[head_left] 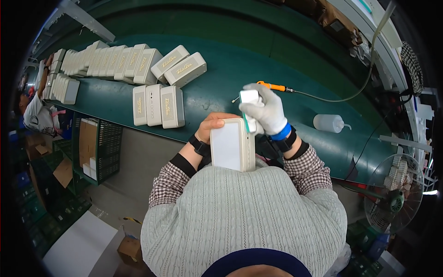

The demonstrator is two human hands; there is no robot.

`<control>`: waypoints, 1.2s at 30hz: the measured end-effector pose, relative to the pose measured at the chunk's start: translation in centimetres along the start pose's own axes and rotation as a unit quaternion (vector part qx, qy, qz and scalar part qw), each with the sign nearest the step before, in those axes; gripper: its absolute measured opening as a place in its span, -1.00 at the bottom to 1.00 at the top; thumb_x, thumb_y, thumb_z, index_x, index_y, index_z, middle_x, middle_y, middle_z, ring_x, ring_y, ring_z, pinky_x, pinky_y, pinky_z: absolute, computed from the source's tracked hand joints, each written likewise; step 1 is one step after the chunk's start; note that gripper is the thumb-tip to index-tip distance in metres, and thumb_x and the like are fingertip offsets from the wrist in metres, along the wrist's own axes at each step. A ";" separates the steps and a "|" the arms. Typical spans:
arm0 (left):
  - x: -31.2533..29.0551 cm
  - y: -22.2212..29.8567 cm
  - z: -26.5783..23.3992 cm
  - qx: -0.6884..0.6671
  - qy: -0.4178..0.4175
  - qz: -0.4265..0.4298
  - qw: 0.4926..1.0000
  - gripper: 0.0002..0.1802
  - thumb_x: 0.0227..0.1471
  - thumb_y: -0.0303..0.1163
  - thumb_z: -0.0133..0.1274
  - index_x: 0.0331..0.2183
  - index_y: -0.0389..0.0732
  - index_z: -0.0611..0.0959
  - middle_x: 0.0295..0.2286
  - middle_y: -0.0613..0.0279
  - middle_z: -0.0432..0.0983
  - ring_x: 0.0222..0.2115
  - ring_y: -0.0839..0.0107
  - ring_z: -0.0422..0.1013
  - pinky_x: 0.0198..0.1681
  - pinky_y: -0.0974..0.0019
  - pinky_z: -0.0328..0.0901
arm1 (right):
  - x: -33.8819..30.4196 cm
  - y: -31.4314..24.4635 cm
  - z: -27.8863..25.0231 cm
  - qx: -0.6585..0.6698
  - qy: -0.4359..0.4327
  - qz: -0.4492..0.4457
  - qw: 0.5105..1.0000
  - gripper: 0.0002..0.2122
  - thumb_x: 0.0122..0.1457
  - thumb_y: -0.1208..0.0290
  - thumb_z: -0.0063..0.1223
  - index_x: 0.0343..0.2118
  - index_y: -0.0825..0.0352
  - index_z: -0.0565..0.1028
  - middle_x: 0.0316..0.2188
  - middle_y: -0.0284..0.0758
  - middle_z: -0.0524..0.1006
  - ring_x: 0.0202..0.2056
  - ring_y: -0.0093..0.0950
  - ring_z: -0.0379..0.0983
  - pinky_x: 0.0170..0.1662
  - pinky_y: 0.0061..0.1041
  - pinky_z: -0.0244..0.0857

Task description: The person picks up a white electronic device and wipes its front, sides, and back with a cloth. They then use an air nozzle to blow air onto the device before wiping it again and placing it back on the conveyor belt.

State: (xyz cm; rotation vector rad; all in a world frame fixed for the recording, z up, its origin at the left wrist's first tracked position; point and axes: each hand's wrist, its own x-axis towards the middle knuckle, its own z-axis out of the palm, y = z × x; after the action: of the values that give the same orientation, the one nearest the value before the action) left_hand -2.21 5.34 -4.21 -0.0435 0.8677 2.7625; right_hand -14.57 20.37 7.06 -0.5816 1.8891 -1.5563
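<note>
Far left on the bench (221,69), a long row (108,62) of cream boxes on edge; gold script-like lettering shows on the nearer ones, much of it too small or too oblique to make out. Right of the row's lower part, a trio (153,107): gold lettering on the outer two, small dark openings on the narrow face of the middle one. Left hand (208,128), bare, clamped on the upper left corner of the unit (226,145), thumb over the front rim. The unit stands near-upright in front of the sweater (244,207), at the bench's near edge; whether it rests on anything cannot be told. Plain pale front panel, no lettering seen on it; small marks on the right side, unreadable. Judged: stiff shell, moderate weight, smooth enough to slip from a bare hand, panel the likeliest part to scratch. Best hold: by rim and side walls, fingers off the panel. Right hand (267,113), gloved, closed around a white block (249,96) with a green edge, close by the unit's upper right corner; contact unclear. Beyond it, orange driver (275,87), then bottle (328,123), no label discernible.
</note>
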 end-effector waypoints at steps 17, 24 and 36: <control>0.1 -0.4 -0.5 -0.024 0.018 -0.003 1.000 -0.40 -0.05 -0.20 0.05 -0.07 -0.51 0.50 -0.22 -0.12 0.53 -0.26 0.22 0.51 -0.17 0.27 0.41 | -0.7 0.7 0.5 0.026 0.010 0.063 0.998 -0.49 -0.11 0.45 0.17 -0.01 0.41 0.36 -0.31 -0.34 0.43 -0.30 -0.59 0.37 -0.23 -0.62 0.30; 0.1 0.1 0.4 0.032 0.040 -0.011 0.999 -0.30 -0.13 -0.12 0.05 -0.08 -0.56 0.48 -0.24 -0.18 0.53 -0.29 0.18 0.53 -0.18 0.26 0.41 | 0.1 -0.6 1.2 -0.041 0.022 0.027 0.999 -0.50 -0.09 0.44 0.17 -0.02 0.42 0.36 -0.34 -0.35 0.43 -0.31 -0.60 0.37 -0.24 -0.62 0.30; -0.3 0.2 0.9 0.054 0.053 -0.015 0.997 -0.32 -0.13 -0.15 0.07 -0.09 -0.54 0.50 -0.24 -0.17 0.54 -0.29 0.20 0.53 -0.18 0.27 0.41 | -1.0 0.0 1.0 -0.063 0.049 0.008 0.997 -0.51 -0.06 0.43 0.17 -0.01 0.43 0.35 -0.38 -0.36 0.44 -0.36 -0.60 0.38 -0.27 -0.62 0.31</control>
State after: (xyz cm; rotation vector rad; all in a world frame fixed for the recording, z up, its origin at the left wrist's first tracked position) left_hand -1.93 5.58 -3.33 -0.1837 1.0335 2.7011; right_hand -13.12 20.32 7.07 -0.5505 2.0724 -1.4883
